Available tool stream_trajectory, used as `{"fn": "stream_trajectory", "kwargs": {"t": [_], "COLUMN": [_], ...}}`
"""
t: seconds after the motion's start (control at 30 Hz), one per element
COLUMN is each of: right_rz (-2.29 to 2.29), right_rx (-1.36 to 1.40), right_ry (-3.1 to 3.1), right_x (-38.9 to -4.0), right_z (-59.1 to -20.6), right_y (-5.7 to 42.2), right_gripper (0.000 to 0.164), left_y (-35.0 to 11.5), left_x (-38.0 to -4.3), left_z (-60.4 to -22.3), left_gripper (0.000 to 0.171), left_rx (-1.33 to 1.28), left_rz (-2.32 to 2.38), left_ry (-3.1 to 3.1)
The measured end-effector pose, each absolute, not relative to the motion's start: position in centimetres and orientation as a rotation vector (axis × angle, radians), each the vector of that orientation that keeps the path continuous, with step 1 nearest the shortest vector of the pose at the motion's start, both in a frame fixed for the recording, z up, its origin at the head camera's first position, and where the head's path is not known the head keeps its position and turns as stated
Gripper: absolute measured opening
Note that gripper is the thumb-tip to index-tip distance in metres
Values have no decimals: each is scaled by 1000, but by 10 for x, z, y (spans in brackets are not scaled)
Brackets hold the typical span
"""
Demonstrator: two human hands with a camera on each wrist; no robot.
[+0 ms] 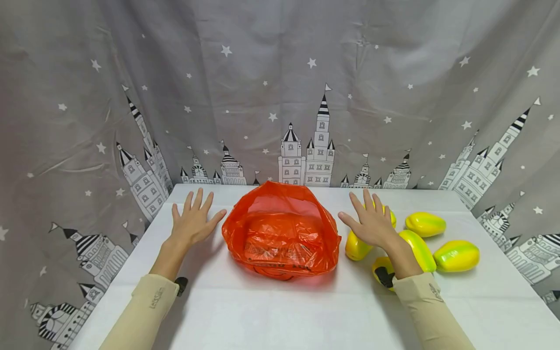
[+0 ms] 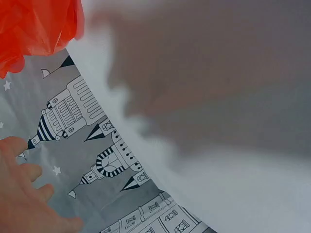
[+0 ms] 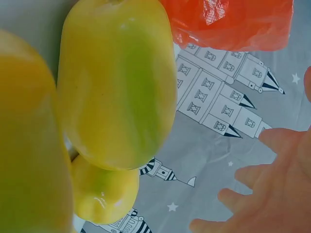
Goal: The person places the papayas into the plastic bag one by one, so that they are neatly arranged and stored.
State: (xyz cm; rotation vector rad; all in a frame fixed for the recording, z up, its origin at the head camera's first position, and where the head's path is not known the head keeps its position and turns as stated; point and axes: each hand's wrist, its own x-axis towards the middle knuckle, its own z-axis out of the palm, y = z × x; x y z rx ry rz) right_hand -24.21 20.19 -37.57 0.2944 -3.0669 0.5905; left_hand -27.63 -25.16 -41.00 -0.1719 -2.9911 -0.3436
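Observation:
An orange-red plastic bag [image 1: 284, 238] stands with its wide mouth gaping in the middle of the white table. To its left, my left hand [image 1: 191, 224] hovers with fingers spread, holding nothing. On the other side my right hand [image 1: 372, 224] is also spread and empty, above several yellow-green papayas [image 1: 457, 256]. The hand and forearm partly hide some of the fruit. In the right wrist view a papaya [image 3: 116, 87] shows large and close, apart from the fingers. The bag's edge [image 2: 39, 29] appears in the left wrist view.
The white table [image 1: 280, 311] runs back to a grey curtain [image 1: 245, 97] printed with castles and stars, which also hangs along both sides. Beneath my right wrist, one fruit is partly covered by a dark shape [image 1: 385, 277].

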Motion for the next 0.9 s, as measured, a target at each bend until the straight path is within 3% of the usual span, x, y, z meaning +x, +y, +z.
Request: {"fn": "stream_trajectory", "kwargs": {"t": [0.37,0.9], "right_rz": [645,730], "right_rx": [466,535], "right_ry": [-2997,-2928], "right_x": [-223,-184], "right_z": [-368,-379], "right_y": [207,229], "right_gripper": [80,77], "left_y": [-251,-244], "left_x": [-269,-255], "left_z": [-408,-414], "left_gripper": [74,68], "left_rx": [-218,-217], "left_rz": [-744,-1049], "left_ry": [-2796,-2907]}}
